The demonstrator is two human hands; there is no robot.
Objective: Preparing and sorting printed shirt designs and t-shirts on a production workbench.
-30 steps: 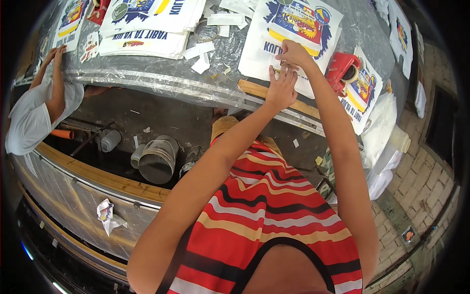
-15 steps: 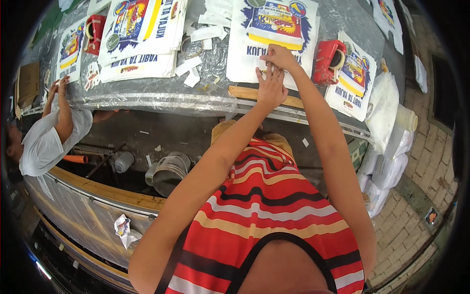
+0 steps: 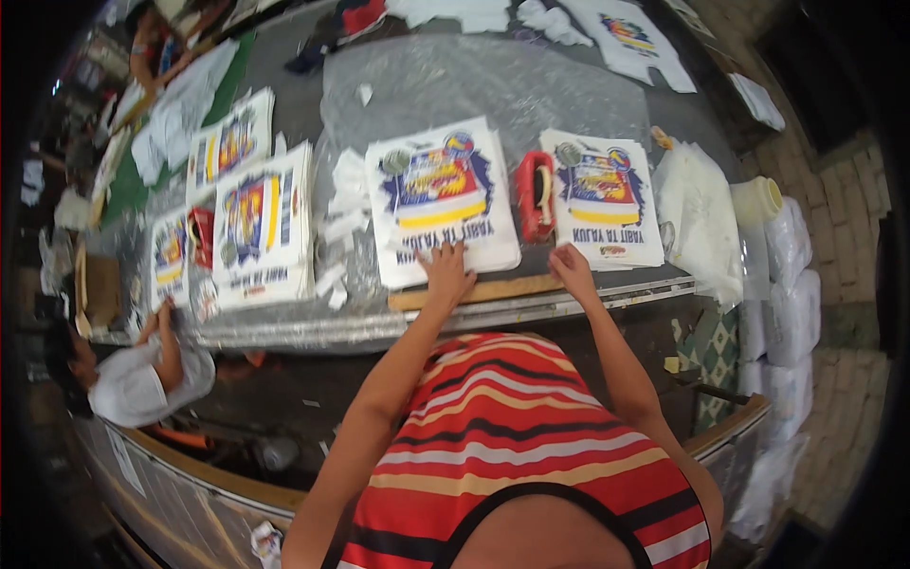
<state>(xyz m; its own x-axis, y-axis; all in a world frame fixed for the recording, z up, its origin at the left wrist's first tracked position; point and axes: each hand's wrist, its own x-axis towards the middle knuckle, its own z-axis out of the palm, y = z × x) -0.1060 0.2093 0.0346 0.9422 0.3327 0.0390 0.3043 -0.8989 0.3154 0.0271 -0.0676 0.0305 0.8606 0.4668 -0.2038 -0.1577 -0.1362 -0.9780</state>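
My left hand (image 3: 448,273) lies with fingers spread over the near edge of a stack of white printed sheets (image 3: 444,237) with a blue, red and yellow picture. My right hand (image 3: 573,269) is closed, its fingertips bunched together by the near left corner of a second printed stack (image 3: 607,228). Whatever those fingertips hold, if anything, is hidden. Between the two stacks stands a red tape dispenser (image 3: 533,204) with a roll in it. A wooden strip (image 3: 502,289) lies along the table's front edge, below both hands.
White scraps (image 3: 346,223) litter the plastic-covered table (image 3: 379,90) left of my stack. Farther left are another printed stack (image 3: 263,223), a red dispenser (image 3: 201,235) and a person in white (image 3: 156,384). Crumpled white plastic (image 3: 700,218) and wrapped bundles (image 3: 791,313) stand at the right.
My hands, together on the stack before, are apart now: the right has moved right, off the sheets, and the left stays on their near edge. The view has shifted, showing more of the far table.
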